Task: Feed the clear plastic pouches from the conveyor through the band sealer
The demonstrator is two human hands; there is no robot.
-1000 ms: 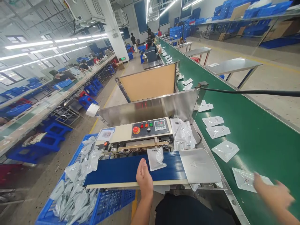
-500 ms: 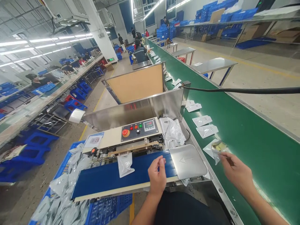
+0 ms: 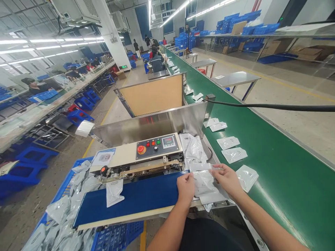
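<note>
My left hand [image 3: 186,186] and my right hand [image 3: 227,178] both grip a clear plastic pouch [image 3: 203,181], flat over the metal feed plate at the right end of the sealing machine [image 3: 146,153]. Left of my hands runs the machine's blue belt [image 3: 136,198], carrying another pouch [image 3: 114,192] near its left end. A small heap of pouches [image 3: 194,148] lies beside the control panel [image 3: 157,145].
A blue crate [image 3: 65,216] full of sealed pouches stands under the belt's left end. To the right a green conveyor [image 3: 274,164] carries several pouches [image 3: 233,154]. A black cable [image 3: 269,106] crosses above it. Other people work at benches farther off.
My right hand took a pouch off the green conveyor and brought it left to the feed plate, where my left hand joined it. The earlier pouch rode left along the blue belt.
</note>
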